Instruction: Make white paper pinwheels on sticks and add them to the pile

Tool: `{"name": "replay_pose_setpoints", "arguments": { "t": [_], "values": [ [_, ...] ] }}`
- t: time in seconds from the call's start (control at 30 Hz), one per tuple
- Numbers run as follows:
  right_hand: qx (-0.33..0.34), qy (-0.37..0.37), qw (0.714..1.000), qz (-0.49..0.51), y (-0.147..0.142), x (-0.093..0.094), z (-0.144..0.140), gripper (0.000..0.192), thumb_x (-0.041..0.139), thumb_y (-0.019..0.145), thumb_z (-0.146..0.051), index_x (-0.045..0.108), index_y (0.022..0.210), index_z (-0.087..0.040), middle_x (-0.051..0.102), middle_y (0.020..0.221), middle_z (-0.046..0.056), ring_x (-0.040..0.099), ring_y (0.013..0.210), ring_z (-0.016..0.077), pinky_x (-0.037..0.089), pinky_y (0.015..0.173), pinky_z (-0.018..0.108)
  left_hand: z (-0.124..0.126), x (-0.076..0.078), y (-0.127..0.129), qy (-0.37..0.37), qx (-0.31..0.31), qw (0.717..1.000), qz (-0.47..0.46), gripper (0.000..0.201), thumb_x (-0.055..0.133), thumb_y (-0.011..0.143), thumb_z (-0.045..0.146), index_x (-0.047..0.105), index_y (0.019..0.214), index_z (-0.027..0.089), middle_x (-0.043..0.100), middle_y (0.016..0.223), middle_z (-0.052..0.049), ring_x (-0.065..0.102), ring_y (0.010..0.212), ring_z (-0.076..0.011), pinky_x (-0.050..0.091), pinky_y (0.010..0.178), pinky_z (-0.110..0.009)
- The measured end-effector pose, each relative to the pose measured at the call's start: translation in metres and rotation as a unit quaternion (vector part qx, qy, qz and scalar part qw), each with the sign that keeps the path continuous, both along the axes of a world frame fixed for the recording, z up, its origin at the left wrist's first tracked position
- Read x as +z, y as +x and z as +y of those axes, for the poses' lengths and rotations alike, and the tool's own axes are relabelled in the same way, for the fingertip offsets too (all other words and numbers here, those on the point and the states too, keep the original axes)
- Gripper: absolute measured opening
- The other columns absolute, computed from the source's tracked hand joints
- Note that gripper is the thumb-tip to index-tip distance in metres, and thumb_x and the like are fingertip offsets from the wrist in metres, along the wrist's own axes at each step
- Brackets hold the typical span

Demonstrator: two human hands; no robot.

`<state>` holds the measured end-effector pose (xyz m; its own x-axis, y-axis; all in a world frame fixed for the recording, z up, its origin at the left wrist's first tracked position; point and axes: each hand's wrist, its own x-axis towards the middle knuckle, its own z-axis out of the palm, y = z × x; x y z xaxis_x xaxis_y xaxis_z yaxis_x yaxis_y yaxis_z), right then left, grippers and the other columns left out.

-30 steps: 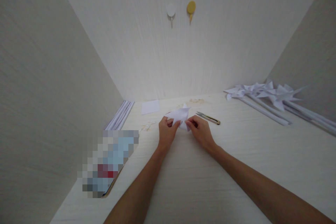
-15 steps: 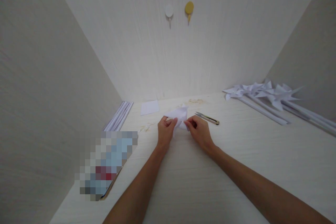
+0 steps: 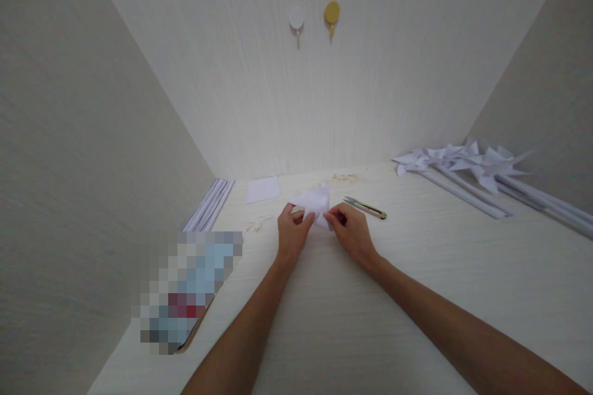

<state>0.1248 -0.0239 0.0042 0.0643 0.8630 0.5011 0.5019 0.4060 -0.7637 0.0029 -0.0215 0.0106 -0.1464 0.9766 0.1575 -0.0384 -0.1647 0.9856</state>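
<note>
A folded piece of white paper [image 3: 317, 200] is held between my two hands above the pale table [image 3: 315, 315]. My left hand [image 3: 293, 229] pinches its left side, with the thumb on top and fingers underneath. At the lower right edge, my right hand [image 3: 349, 228] grips the paper between thumb and fingertips. Just beyond the right hand lie small thread snips [image 3: 365, 207] with pointed silver blades. Behind my left hand, a flat white square sheet [image 3: 263, 190] rests on the table.
Rolled white paper tubes [image 3: 208, 205] lie at the left wall, near a blurred, pixelated object [image 3: 199, 290]. Pinwheel-like folded papers [image 3: 463, 160] with white sticks [image 3: 467, 194] lie at the right. A white hook [image 3: 296, 18] and a yellow hook [image 3: 332, 12] hang on the back wall.
Both hands keep hold of the paper. Its lower flap, which hung below between the hands, now shows less, and the left thumb has shifted slightly right. The view has moved a little.
</note>
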Motion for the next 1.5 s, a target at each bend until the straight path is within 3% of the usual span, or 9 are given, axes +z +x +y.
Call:
{"name": "replay_pose_setpoints", "arguments": {
  "t": [0.27, 0.4, 0.63, 1.5],
  "values": [
    [-0.009, 0.0, 1.0, 0.003, 0.0001, 0.001, 0.001, 0.017, 0.053, 0.069, -0.02, 0.048, 0.053, -0.018, 0.049, 0.049, -0.002, 0.042, 0.048, 0.0111, 0.033, 0.049, 0.024, -0.0004, 0.0013, -0.0001, -0.001, -0.013, 1.0, -0.02, 0.022, 0.058, 0.057, 0.018, 0.046, 0.075, 0.016, 0.053, 0.049, 0.007, 0.049, 0.044, -0.0073, 0.034, 0.044, -0.017],
    [-0.008, -0.02, 1.0, 0.018, 0.0006, 0.0023, 0.0013, 0.016, 0.054, 0.068, -0.02, 0.049, 0.053, -0.017, 0.049, 0.048, -0.002, 0.042, 0.047, 0.011, 0.032, 0.048, 0.024, 0.0007, -0.0001, -0.0009, -0.012, -0.024, 0.999, -0.037, 0.03, 0.054, 0.057, 0.016, 0.045, 0.085, 0.017, 0.05, 0.046, 0.009, 0.045, 0.04, -0.007, 0.032, 0.042, -0.017],
    [-0.005, -0.041, 0.998, 0.038, 0.0005, 0.0023, 0.0019, 0.015, 0.054, 0.068, -0.021, 0.05, 0.053, -0.017, 0.05, 0.049, -0.001, 0.043, 0.047, 0.0111, 0.033, 0.048, 0.024, 0.001, -0.0005, -0.0007, -0.014, -0.033, 0.998, -0.046, 0.043, 0.057, 0.056, 0.015, 0.043, 0.097, 0.016, 0.058, 0.053, 0.006, 0.053, 0.046, -0.0099, 0.039, 0.049, -0.02],
    [0.005, -0.036, 0.999, 0.024, 0.0001, 0.0022, 0.0, 0.015, 0.054, 0.066, -0.019, 0.05, 0.052, -0.018, 0.051, 0.048, -0.002, 0.044, 0.046, 0.0112, 0.034, 0.048, 0.024, -0.0007, 0.0003, -0.0009, 0.002, -0.009, 1.0, -0.014, 0.049, 0.065, 0.057, 0.02, 0.043, 0.1, 0.014, 0.063, 0.059, 0.002, 0.059, 0.054, -0.0116, 0.044, 0.053, -0.021]
  ]
}}
